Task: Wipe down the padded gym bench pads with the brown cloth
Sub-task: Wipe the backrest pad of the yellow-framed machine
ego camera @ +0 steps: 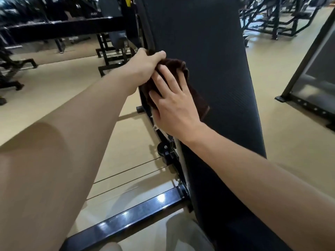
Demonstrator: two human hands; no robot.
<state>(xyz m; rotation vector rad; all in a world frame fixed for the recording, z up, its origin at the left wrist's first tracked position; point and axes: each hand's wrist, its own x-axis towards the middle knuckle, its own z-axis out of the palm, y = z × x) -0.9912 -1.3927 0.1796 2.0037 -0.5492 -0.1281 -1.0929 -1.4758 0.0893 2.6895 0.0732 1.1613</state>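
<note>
— At the pad's left edge: what holds the brown cloth (194, 93)?
— Left hand (145, 65), fingers clenched around its bunched top. Right hand (174, 107) lies flat, fingers spread, pressing the cloth onto the dark bench pad (208, 42).
— Surroundings?
— Black frame bar (126, 217) below — tan floor (290, 133).

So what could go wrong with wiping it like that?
The brown cloth is bunched at the bench pad's left edge, so most of the pad might get missed. The left hand only pinches the cloth's top, so it might slip. Fingers near the metal frame might get bumped.
</note>
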